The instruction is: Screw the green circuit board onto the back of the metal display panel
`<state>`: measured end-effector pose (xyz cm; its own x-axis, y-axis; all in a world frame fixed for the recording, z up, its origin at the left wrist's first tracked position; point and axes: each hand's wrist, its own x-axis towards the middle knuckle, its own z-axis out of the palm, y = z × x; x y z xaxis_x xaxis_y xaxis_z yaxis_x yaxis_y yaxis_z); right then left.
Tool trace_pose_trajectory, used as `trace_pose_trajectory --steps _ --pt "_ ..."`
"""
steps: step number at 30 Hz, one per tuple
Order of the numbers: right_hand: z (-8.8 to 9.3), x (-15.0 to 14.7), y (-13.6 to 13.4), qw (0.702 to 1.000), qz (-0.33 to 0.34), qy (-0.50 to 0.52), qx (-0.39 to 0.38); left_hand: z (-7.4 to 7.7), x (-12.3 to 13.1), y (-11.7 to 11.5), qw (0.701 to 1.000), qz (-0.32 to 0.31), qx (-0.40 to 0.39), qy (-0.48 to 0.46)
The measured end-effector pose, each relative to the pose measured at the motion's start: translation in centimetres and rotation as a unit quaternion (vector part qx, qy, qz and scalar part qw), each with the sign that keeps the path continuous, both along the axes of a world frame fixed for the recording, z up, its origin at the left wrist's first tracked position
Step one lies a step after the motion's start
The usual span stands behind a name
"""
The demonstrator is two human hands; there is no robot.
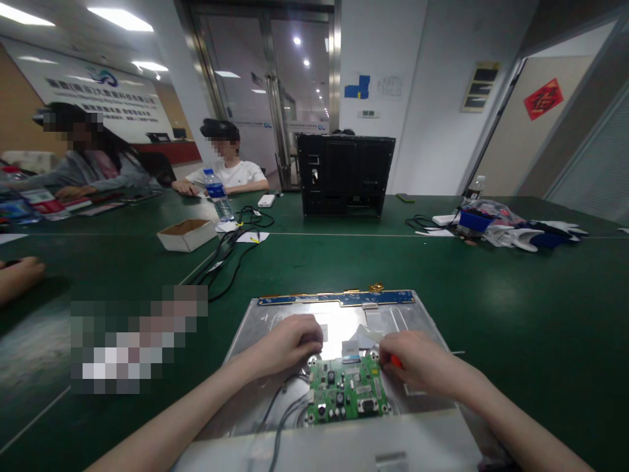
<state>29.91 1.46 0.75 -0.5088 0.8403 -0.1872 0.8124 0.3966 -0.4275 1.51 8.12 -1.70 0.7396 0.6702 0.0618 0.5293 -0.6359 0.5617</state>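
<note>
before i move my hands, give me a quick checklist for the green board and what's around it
1. Green board lying on the metal panel: ok.
2. Left hand at the board's far left corner: ok; whether it grips anything, cannot tell.
3. Right hand at the far right corner, holding a red-orange item: ok.
4. Cables kept off the panel: not ok, they run across it at the board's left.
5. Flat ribbon fully seated at the board's far edge: cannot tell, too small.
6. Black housing apart from the panel: ok.
</note>
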Motion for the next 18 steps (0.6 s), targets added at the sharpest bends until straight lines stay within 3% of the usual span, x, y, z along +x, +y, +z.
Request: trace_pose_trajectory --steps 10,18 --pt "1.5 0.6 1.7 0.998 0.016 -0.030 0.050 1.2 -1.6 0.8 0.999 0.026 -0.026 0.031" --pt "2.4 -5.7 5.2 0.985 0.109 -0.060 0.115 1.4 -2.0 1.0 0.997 0.052 -0.040 0.033"
